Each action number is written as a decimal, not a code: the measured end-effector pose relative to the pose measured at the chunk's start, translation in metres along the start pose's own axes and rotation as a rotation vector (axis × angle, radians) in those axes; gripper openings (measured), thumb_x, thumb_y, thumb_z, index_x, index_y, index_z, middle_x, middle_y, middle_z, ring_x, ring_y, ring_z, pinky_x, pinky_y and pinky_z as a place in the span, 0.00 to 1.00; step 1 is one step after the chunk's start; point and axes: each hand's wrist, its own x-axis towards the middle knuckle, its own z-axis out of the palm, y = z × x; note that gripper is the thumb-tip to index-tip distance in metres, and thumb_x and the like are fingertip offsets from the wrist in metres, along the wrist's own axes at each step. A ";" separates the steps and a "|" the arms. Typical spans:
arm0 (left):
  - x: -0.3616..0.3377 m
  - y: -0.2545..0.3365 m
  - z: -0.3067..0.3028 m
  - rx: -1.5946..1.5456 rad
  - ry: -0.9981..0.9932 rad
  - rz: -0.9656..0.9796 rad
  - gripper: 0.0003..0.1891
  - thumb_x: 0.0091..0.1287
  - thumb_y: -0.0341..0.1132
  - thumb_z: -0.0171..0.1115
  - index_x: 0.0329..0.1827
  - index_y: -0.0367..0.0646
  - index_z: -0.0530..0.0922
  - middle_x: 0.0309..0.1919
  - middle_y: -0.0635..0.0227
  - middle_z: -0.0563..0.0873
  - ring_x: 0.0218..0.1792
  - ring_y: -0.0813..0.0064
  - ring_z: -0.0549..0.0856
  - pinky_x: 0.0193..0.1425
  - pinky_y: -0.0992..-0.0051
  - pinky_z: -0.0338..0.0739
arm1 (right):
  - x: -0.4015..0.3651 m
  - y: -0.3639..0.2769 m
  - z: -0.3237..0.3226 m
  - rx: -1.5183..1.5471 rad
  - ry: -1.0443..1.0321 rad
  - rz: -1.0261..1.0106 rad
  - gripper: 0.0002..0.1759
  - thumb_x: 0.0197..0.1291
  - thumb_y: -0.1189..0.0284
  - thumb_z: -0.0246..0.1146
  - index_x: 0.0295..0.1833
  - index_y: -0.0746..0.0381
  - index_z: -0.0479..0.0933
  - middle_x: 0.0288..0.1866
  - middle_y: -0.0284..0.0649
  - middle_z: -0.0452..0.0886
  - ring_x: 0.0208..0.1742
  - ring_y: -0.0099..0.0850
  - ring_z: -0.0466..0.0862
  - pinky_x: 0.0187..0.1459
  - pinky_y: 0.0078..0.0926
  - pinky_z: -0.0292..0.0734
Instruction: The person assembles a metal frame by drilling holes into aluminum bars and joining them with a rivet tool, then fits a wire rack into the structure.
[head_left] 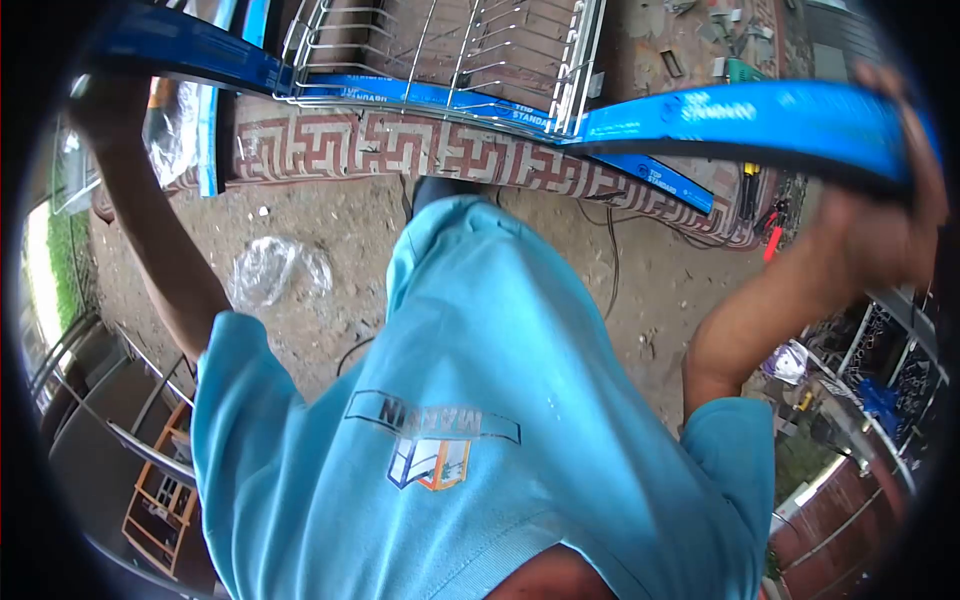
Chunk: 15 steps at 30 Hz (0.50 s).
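Observation:
My right hand (890,225), blurred by motion, is closed round the outer end of a long bar in blue film (740,115) printed "TOP STANDARD". That bar's inner end meets the corner of a white wire rack (435,50). On the far left my left hand (112,108) is in shadow, closed at the underside of another blue-filmed bar (190,48); its fingers are mostly hidden. This bar's inner end reaches the rack's left corner. Beneath the rack's near edge runs a further blue strip (430,96).
The rack rests over a patterned red and beige mat (400,148). Crumpled clear plastic (280,272) lies on the dirt floor (330,225). A red-handled tool (773,240) sits at the mat's right edge, near dark cables (612,260). Metal frames (150,440) stand lower left.

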 end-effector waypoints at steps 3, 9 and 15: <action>-0.018 -0.010 -0.019 0.206 -0.017 0.045 0.18 0.68 0.39 0.48 0.57 0.44 0.78 0.47 0.62 0.80 0.46 0.72 0.78 0.52 0.74 0.69 | 0.003 -0.014 0.033 0.229 0.000 -0.042 0.22 0.47 0.75 0.63 0.51 0.66 0.74 0.40 0.44 0.81 0.39 0.34 0.81 0.47 0.30 0.74; -0.044 0.020 0.004 0.016 0.123 0.025 0.19 0.62 0.43 0.62 0.47 0.37 0.82 0.40 0.63 0.83 0.43 0.71 0.79 0.55 0.72 0.71 | 0.023 -0.015 0.042 -0.168 0.302 0.038 0.11 0.44 0.75 0.62 0.37 0.64 0.73 0.25 0.33 0.75 0.26 0.26 0.76 0.31 0.24 0.72; -0.023 -0.027 0.001 -0.073 0.095 -0.062 0.19 0.62 0.41 0.63 0.51 0.37 0.81 0.45 0.65 0.83 0.47 0.73 0.79 0.57 0.75 0.68 | 0.028 0.002 0.047 -0.021 0.362 0.005 0.16 0.47 0.75 0.61 0.44 0.66 0.71 0.26 0.34 0.72 0.27 0.26 0.76 0.28 0.25 0.72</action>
